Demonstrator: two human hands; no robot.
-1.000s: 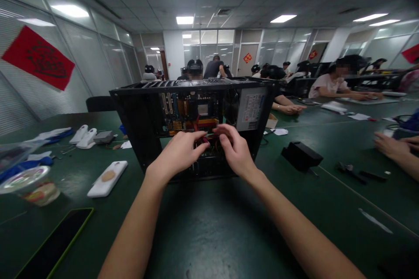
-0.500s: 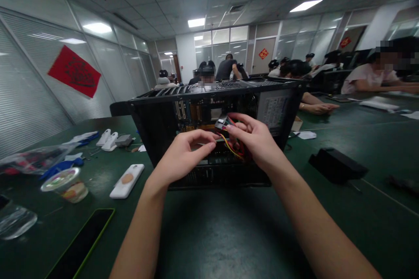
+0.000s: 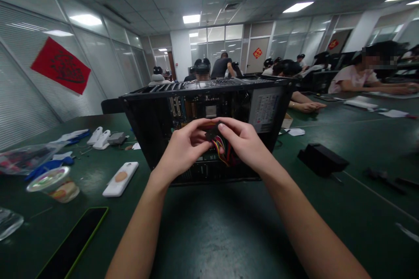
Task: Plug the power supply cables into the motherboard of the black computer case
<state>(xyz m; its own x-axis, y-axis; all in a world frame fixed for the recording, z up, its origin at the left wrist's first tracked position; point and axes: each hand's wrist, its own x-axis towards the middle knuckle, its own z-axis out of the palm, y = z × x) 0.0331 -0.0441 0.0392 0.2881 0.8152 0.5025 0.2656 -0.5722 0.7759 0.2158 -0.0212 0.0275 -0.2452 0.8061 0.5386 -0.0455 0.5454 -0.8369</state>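
Note:
A dark cable connector [image 3: 212,132] is held between my two hands, in front of the open side of a black computer case [image 3: 139,139]. Red, yellow and other coloured wires [image 3: 221,148] hang from it below my fingers. My right hand [image 3: 244,139] pinches the connector, its thumb on top. My left hand [image 3: 183,146] is curled at the connector's left end, thumb and fingers closed about it. Behind my hands a motherboard [image 3: 196,107] shows inside the case, with a labelled power supply [image 3: 266,107] at its upper right. My fingers cover part of the connector.
On the left lie a white phone [image 3: 120,178], a dark phone with a green edge [image 3: 73,244], a lidded plastic cup [image 3: 59,185] and a plastic bag [image 3: 29,159]. A black box-shaped part [image 3: 322,158] lies to the right. Other people sit beyond the case.
My left hand has closed in on the connector from the left. The connector has turned from its pale pin side to a dark side. The view has shifted slightly to the right.

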